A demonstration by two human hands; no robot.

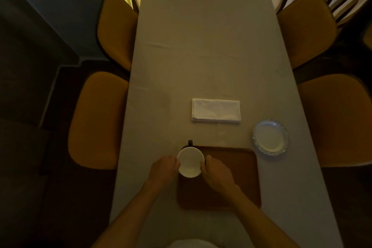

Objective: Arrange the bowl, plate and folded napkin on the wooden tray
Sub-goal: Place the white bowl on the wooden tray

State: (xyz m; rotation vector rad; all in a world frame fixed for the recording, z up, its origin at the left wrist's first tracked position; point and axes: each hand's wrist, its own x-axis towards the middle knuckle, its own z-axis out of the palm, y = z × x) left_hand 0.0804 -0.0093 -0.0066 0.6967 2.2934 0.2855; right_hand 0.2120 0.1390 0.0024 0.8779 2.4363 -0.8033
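Observation:
A small white bowl (190,161) is at the far left corner of the brown wooden tray (231,169). My left hand (164,170) grips its left rim and my right hand (216,172) grips its right rim. Whether the bowl rests on the tray or hangs just above it I cannot tell. A white plate with a scalloped glass-like edge (270,140) lies on the tablecloth, just off the tray's far right corner. A folded white napkin (216,110) lies flat on the cloth beyond the tray.
The long table (201,46) has a pale cloth. A small dark object (190,142) pokes up behind the bowl at the tray's far edge. Mustard-coloured chairs stand on both sides, left (96,119) and right (340,119).

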